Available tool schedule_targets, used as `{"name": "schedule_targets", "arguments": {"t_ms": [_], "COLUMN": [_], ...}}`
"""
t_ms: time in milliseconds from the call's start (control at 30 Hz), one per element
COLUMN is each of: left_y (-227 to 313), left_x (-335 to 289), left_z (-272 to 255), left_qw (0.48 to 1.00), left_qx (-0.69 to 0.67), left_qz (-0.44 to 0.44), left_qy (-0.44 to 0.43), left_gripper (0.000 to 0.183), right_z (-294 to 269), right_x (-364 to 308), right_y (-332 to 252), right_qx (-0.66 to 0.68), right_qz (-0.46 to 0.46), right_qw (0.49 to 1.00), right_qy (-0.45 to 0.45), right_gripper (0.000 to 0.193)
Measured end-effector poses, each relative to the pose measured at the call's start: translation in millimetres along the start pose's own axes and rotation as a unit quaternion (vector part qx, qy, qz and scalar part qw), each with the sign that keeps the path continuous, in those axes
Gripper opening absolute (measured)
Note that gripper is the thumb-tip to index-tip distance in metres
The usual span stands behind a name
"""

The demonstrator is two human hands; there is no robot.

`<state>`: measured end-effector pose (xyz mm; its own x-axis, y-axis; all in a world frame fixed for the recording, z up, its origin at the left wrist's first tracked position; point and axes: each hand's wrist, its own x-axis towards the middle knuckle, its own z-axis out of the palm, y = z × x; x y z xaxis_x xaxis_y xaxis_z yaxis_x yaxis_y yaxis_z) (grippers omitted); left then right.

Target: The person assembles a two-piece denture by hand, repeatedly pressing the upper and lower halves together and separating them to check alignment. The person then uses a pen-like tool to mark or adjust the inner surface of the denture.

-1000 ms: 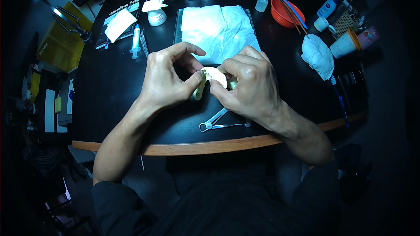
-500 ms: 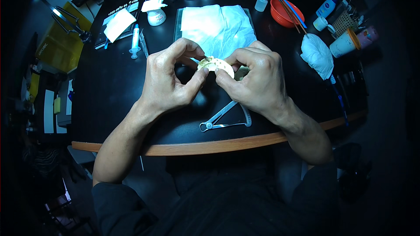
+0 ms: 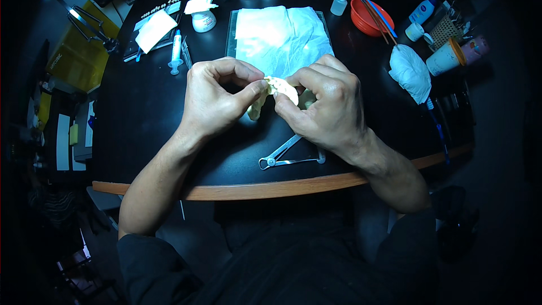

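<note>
A pale yellow, arch-shaped dental cast [image 3: 288,91] is held up in front of me, one leg of the arch hanging down toward the left. My right hand [image 3: 336,107] grips its right side between thumb and fingers. On the upper left part of the cast, the thumb and index finger of my left hand [image 3: 209,99] are pinched together; whether a small loose piece sits between them is hidden. Below my hands a silver measuring caliper [image 3: 272,161] lies on the black table [image 3: 141,130], partly covered by my right hand.
Beyond my hands, white tissue [image 3: 279,34] covers a glass plate. A syringe [image 3: 175,53], a tissue-topped jar [image 3: 203,21] and a white pad [image 3: 155,30] lie left. Rightward are a dropper bottle [image 3: 339,3], red bowl [image 3: 364,20], wrapped white bundle [image 3: 409,73] and cup [image 3: 443,59].
The cast has been turned and tilted, so its left leg now points down below my left fingers. My left thumb and index finger have drawn closer together.
</note>
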<state>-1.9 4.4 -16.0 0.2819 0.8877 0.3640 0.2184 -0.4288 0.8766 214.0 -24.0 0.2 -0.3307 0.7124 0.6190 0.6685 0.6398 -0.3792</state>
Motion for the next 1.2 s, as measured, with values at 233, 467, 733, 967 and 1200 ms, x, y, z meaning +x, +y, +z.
{"name": "schedule_targets", "arguments": {"t_ms": [233, 467, 733, 967, 1200], "left_y": [-3, 7, 13, 7, 12], "left_x": [2, 3, -1, 2, 3], "left_z": [-12, -11, -3, -7, -13], "left_qw": [0.983, 0.978, 0.997, 0.961, 0.937], "left_qx": [-0.122, -0.103, 0.042, -0.23, -0.278], "left_qz": [-0.121, -0.162, -0.07, -0.145, -0.19], "left_qy": [-0.06, -0.081, -0.018, -0.053, -0.096], "left_gripper": [0.016, 0.011, 0.014, 0.021, 0.035], "right_z": [-3, 0, 0, -8, -12], "right_x": [1, 0, 1, 4, 8], "right_y": [1, 1, -3, -1, 0], "right_qx": [0.033, -0.001, -0.007, 0.123, 0.14], "right_qz": [0.012, -0.043, -0.082, 0.092, 0.12], "right_qw": [0.999, 0.999, 0.996, 0.988, 0.983], "right_qy": [-0.006, 0.004, 0.027, -0.023, -0.027], "right_gripper": [0.022, 0.021, 0.02, 0.017, 0.016]}}
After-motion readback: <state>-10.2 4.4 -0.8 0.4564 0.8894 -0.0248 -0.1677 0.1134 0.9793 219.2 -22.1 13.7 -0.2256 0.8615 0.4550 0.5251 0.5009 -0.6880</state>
